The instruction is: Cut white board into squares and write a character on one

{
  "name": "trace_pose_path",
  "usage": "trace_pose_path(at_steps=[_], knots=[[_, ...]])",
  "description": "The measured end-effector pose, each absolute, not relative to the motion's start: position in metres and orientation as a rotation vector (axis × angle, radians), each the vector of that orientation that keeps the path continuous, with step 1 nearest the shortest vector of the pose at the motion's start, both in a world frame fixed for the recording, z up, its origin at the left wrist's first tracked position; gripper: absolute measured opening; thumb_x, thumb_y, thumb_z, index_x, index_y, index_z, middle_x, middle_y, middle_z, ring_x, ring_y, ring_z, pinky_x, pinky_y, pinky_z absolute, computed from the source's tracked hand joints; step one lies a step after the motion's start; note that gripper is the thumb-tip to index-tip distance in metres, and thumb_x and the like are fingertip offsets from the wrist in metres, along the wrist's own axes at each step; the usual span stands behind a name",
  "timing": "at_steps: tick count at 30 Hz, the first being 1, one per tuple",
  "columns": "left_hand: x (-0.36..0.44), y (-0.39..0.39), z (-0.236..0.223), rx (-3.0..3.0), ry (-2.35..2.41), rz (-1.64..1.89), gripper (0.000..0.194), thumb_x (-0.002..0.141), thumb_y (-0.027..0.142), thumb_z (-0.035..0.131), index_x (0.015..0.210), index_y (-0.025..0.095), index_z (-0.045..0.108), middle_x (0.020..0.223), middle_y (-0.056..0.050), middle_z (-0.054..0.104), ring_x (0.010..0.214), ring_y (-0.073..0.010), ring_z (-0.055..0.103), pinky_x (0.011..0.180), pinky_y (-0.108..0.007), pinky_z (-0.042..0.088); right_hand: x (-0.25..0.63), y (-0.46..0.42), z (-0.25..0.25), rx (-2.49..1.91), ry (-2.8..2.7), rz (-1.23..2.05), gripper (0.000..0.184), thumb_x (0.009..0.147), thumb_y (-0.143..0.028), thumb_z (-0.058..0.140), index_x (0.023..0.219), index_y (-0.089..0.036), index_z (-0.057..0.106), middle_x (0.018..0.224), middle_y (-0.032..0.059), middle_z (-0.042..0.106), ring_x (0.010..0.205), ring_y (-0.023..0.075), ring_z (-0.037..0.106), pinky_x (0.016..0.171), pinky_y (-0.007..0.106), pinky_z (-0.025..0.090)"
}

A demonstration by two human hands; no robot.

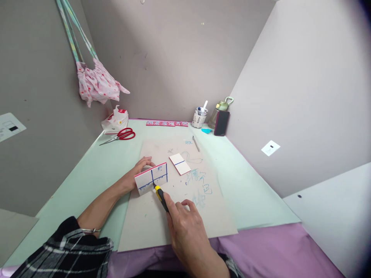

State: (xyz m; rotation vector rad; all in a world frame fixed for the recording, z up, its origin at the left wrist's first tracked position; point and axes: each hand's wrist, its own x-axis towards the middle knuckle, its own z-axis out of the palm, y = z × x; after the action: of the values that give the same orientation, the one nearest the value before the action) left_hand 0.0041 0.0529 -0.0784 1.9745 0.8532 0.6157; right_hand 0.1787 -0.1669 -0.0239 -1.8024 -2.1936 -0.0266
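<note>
right hand [187, 224] is gripping yellow-black utility knife [160, 195], blade end pointing at crossed blue lines [152, 174] on white card [145, 181]. left hand [139, 168] is holding card from behind, tilted up near left edge of grey board [217, 222]; grip partly hidden. second card [180, 164] is lying toward board's far edge. red-handled scissors [121, 136] are resting near far left corner of table [249, 185].
</note>
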Motion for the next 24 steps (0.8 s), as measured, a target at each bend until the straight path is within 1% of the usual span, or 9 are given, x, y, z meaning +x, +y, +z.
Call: trace_pose_path(at_steps=[4,10,14,19,24], knots=[[0.004,0.054,-0.08,1.977,0.86,0.61,0.046,0.073,0.052,0.069,0.113,0.03,0.061,0.159,-0.006,0.035,0.153,-0.0311,0.012,0.123,-0.054,0.017,0.179,-0.167,-0.023,-1.81,-2.194,-0.036,0.063,0.085,-0.002,0.048,0.147,-0.008,0.038,0.083,0.0074,0.069,0.072,0.0202,0.061,0.088,0.041,0.046],[0.004,0.058,-0.086,1.978,0.872,0.619,0.047,0.07,0.053,0.072,0.11,0.03,0.063,0.158,-0.006,0.036,0.152,-0.033,0.012,0.122,-0.055,0.02,0.18,-0.167,-0.021,-1.82,-2.207,-0.013,0.063,0.084,-0.002,0.048,0.146,-0.007,0.038,0.084,0.0078,0.069,0.075,0.0215,0.063,0.091,0.043,0.044],[0.004,0.059,-0.089,1.976,0.875,0.625,0.046,0.071,0.054,0.07,0.11,0.029,0.063,0.158,-0.006,0.036,0.153,-0.0322,0.012,0.122,-0.054,0.019,0.181,-0.167,-0.02,-1.83,-2.193,-0.008,0.064,0.083,0.0,0.048,0.146,-0.009,0.039,0.082,0.006,0.069,0.074,0.02,0.063,0.095,0.044,0.041],[0.004,0.059,-0.091,1.977,0.862,0.627,0.045,0.075,0.051,0.069,0.111,0.027,0.062,0.159,-0.011,0.034,0.153,-0.0312,0.01,0.121,-0.056,0.019,0.181,-0.167,-0.02,-1.849,-2.205,0.021,0.066,0.082,0.0,0.049,0.147,-0.009,0.038,0.084,0.0068,0.07,0.076,0.0207,0.063,0.095,0.045,0.041],[0.004,0.06,-0.092,1.982,0.862,0.626,0.044,0.075,0.052,0.069,0.111,0.028,0.062,0.158,-0.011,0.034,0.153,-0.0316,0.011,0.12,-0.056,0.019,0.181,-0.166,-0.018,-1.863,-2.221,0.044,0.066,0.082,0.0,0.048,0.147,-0.009,0.039,0.085,0.0069,0.07,0.076,0.0213,0.064,0.096,0.046,0.04]])
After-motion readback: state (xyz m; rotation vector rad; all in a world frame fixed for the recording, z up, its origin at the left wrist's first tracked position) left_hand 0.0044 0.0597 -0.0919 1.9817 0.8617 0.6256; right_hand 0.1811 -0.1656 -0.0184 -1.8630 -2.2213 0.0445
